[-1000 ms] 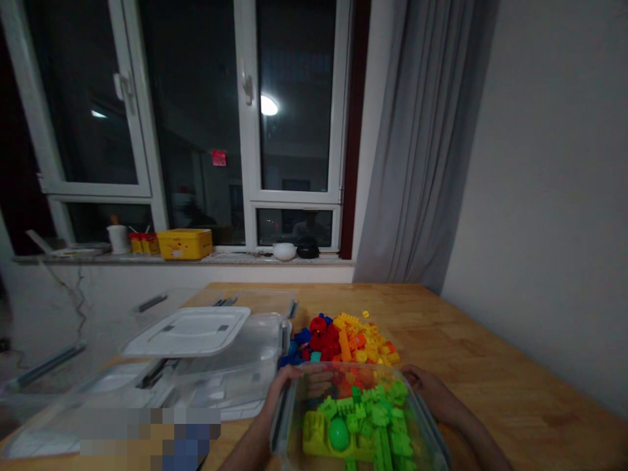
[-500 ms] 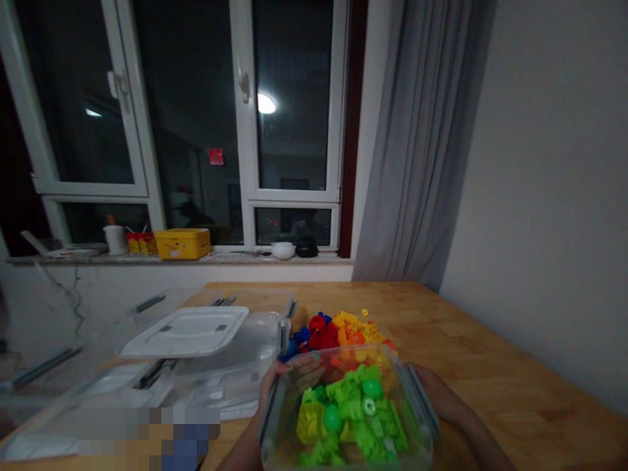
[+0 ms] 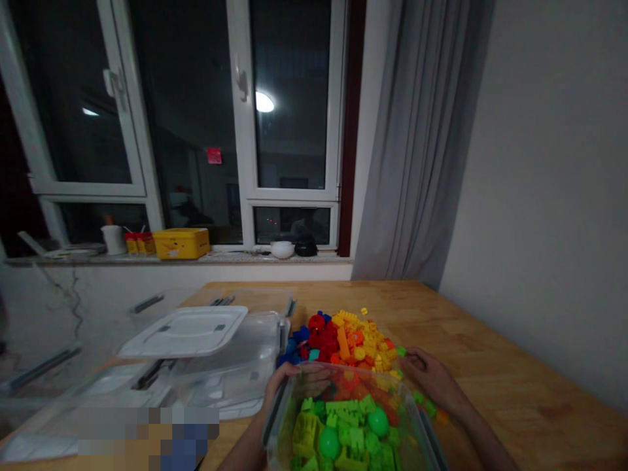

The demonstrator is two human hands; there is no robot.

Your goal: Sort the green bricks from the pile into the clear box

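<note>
A clear plastic box [image 3: 360, 374] holds green and yellow-green toy blocks [image 3: 343, 413] and round green pieces [image 3: 329, 442]. My left hand [image 3: 280, 386] grips its far left corner, with some fingers visible through the clear wall. Off the box's right side, my right hand [image 3: 432, 377] has its fingers curled, and a small green block [image 3: 401, 351] shows at the fingertips. Beyond the box lies a pile of loose pieces: blue [image 3: 300, 337] at left, red [image 3: 324, 340] in the middle, yellow and orange [image 3: 367, 343] at right. More green pieces [image 3: 426, 403] rest beside the box.
On the left of the wooden table [image 3: 481, 347] stand several clear boxes [image 3: 255, 333] and a white lid [image 3: 186, 330]. The windowsill holds a yellow box [image 3: 181, 243], a white bowl [image 3: 282, 249] and a black item [image 3: 306, 246]. A grey curtain [image 3: 407, 144] hangs behind.
My right hand has let go of the box's right side and moved to the pile's right edge. The box sits slightly lower and nearer, and more of the pile shows. My left hand stays on it.
</note>
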